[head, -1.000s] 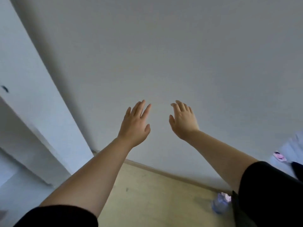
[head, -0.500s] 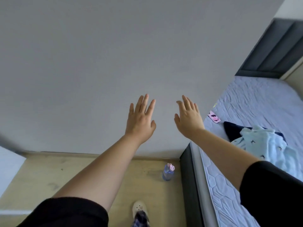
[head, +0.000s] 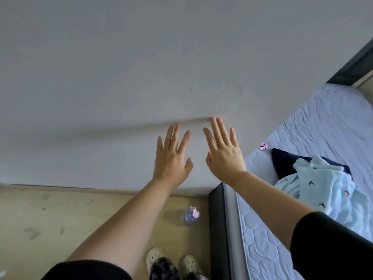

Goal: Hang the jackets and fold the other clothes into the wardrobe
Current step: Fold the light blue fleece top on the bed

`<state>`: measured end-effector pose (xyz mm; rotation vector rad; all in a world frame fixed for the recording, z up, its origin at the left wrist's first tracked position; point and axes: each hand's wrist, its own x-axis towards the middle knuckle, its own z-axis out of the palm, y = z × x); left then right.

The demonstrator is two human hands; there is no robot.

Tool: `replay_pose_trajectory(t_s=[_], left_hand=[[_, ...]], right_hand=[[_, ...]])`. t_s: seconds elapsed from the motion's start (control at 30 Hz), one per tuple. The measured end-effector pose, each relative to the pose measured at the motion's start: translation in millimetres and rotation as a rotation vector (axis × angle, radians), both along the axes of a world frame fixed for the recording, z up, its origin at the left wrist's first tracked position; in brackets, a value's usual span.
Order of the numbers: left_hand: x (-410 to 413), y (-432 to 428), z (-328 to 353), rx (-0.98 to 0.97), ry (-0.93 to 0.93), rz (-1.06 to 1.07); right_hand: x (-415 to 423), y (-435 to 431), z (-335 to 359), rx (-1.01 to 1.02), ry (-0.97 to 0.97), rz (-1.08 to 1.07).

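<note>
Since a moment ago our view has swung right; both the left hand [head: 173,158] and the right hand [head: 224,156] are spread and empty, and the pale blue garment [head: 323,188] lies rightward, nearer the right hand.

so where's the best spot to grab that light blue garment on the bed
Probably the raised bunched fold at the top of the light blue garment, reached with the right hand from the bed's floor-side edge. It lies crumpled over a dark garment, so pinch only the blue layer.
</note>
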<state>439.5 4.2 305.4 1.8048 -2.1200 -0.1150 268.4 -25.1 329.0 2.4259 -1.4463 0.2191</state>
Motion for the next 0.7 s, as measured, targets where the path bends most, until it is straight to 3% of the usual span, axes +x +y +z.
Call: replay_pose_trajectory(t_s=[0.23, 0.7], left_hand=[[-22, -19, -72, -0.237, -0.009, 0.088], [-69, 8, -265, -0.161, 0.096, 0.194]], right_hand=[[-23, -29, -74, -0.203, -0.041, 0.177], [-51, -2, -278, -0.105, -0.071, 0.085]])
